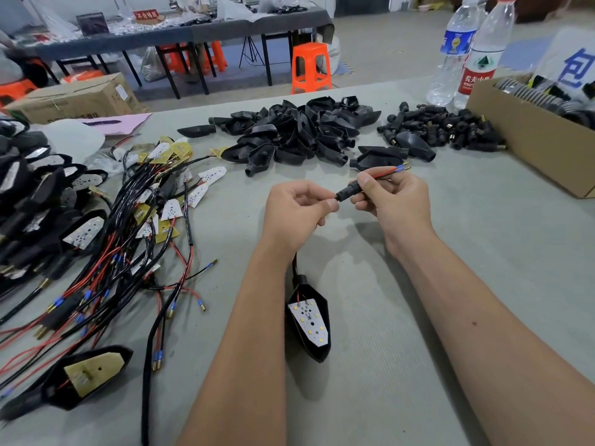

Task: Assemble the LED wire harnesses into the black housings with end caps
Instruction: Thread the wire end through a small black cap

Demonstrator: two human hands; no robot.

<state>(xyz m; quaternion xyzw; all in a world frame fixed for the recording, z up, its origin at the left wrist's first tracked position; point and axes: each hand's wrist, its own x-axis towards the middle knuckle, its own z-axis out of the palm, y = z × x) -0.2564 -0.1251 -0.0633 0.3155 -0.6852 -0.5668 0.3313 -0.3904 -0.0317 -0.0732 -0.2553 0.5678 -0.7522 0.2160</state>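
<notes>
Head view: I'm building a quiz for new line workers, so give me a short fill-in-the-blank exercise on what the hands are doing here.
1. The black end cap sits on the wire between the left hand and the ____ hand.
2. The wire tips past the right hand wear ____ sleeves.
3. The black housing between the forearms holds a ____ LED board.
4. The orange stool stands on the ____.

Missing words: right; blue; white; floor
</notes>
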